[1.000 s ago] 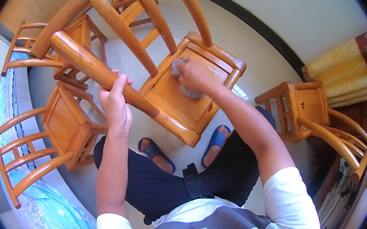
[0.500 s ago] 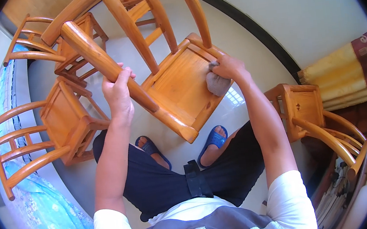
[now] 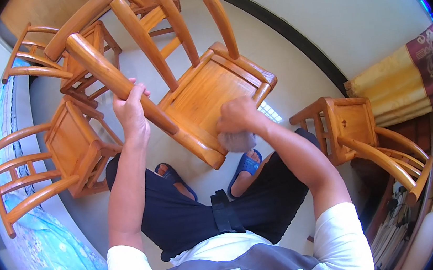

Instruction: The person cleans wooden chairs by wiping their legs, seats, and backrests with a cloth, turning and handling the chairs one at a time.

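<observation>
A varnished wooden chair (image 3: 200, 102) stands tilted in front of me, its seat facing up and its curved back rising toward the top of the view. My left hand (image 3: 132, 112) is wrapped round the thick left post of its back. Down at the seat's near right edge, my right hand (image 3: 238, 116) is closed on a grey cloth (image 3: 238, 141). The cloth bunches below the fingers against the seat frame; part of it is hidden under the hand.
Similar wooden chairs stand at the left (image 3: 72, 142), far left (image 3: 82, 64) and right (image 3: 352, 123). Blue floral fabric (image 3: 54, 252) hangs along the left. A yellow and maroon curtain (image 3: 396, 84) hangs at the right. My slippered feet (image 3: 179, 181) rest on the pale floor below the chair.
My right hand has brought the grey cloth from the seat's right edge nearer to me and leftward, to the near edge. My left hand keeps its hold on the post.
</observation>
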`<action>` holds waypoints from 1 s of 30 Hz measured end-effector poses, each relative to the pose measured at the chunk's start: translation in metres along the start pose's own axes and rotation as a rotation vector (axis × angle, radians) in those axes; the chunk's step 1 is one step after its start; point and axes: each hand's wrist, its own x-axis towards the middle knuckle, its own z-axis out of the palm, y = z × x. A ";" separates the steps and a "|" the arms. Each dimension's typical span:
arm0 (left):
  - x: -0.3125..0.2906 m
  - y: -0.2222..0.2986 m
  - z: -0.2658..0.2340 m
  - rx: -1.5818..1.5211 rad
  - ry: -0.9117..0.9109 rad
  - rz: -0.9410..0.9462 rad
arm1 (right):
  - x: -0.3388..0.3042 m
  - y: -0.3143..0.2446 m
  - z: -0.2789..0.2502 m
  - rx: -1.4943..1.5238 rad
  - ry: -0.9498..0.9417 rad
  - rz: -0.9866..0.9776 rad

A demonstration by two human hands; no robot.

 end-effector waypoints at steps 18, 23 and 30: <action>0.000 0.002 0.006 0.001 0.011 -0.001 | 0.023 0.094 -0.006 0.027 0.146 0.307; 0.001 0.002 0.001 -0.014 0.017 0.007 | 0.029 0.087 0.001 0.232 0.368 0.263; 0.000 0.001 0.003 -0.010 0.006 -0.001 | 0.049 0.014 0.044 0.482 0.480 -0.087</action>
